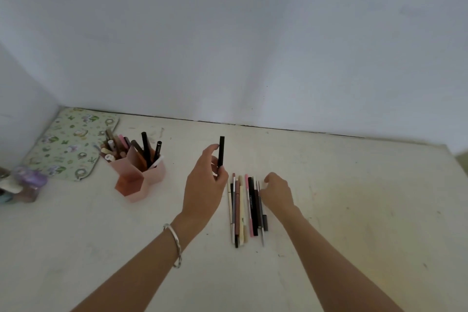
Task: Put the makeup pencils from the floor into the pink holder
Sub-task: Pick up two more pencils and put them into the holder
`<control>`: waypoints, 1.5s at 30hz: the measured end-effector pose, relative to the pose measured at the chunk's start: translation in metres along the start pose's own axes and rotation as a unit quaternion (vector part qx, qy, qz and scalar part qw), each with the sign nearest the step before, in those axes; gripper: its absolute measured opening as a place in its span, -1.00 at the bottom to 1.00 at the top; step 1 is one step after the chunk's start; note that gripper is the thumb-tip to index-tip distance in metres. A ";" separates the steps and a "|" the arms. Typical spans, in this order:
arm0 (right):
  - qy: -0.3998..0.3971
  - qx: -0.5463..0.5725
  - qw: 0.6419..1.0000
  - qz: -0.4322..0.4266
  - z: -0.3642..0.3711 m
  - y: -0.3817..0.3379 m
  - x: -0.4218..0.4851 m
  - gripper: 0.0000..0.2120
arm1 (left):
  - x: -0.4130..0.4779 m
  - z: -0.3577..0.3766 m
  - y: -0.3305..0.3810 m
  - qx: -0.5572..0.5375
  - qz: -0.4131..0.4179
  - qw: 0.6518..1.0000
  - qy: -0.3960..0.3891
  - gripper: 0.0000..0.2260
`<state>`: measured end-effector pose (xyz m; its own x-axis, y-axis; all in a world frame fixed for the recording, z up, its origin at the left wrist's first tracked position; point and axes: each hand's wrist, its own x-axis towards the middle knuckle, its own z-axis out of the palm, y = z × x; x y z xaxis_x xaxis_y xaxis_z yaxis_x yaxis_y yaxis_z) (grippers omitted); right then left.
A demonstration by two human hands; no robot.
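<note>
Left hand (203, 183), silver bangle (174, 244) at wrist: pinches one slim black pencil (221, 152) upright above the floor (354, 197), between the holder and the row. Right hand (277, 192): curled loosely over the right edge of the pencil row (247, 210); grip cannot be told. Row: thin sticks, black, pink, brown, cream, white, lying parallel on the floor. Pink holder (138, 176): hexagonal cells, already stocked with pencils, left of the hands, beside a green patterned pouch (71, 144).

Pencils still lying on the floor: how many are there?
About 9, side by side in one row between the left hand and the right hand; they overlap, so some may be hidden. Another black pencil is in the left hand.
</note>
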<state>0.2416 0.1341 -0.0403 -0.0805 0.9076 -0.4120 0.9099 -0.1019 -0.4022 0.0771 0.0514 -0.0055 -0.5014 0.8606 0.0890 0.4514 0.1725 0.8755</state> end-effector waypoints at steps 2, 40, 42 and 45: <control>0.005 -0.003 1.000 -0.020 0.004 -0.003 -0.002 -0.74 | -0.002 -0.003 0.001 -0.007 0.009 1.000 0.001 -0.45; 0.199 0.166 0.848 -0.463 0.051 -0.188 -0.065 -0.70 | 0.013 -0.149 -0.015 0.162 0.135 0.924 0.319 -0.69; 0.236 0.214 0.847 -0.426 0.028 -0.181 -0.057 -0.66 | 0.007 -0.122 -0.006 0.094 0.125 0.949 0.274 -0.79; 0.265 0.272 0.851 -0.362 -0.013 -0.166 -0.040 -0.64 | -0.004 -0.063 0.000 0.057 -0.018 0.991 0.116 -0.84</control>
<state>0.0993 0.1199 0.0533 -0.2133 0.8547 0.4733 0.3658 0.5191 -0.7725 0.0329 0.0176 0.0237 -0.6693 0.7214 0.1778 0.5041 0.2651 0.8220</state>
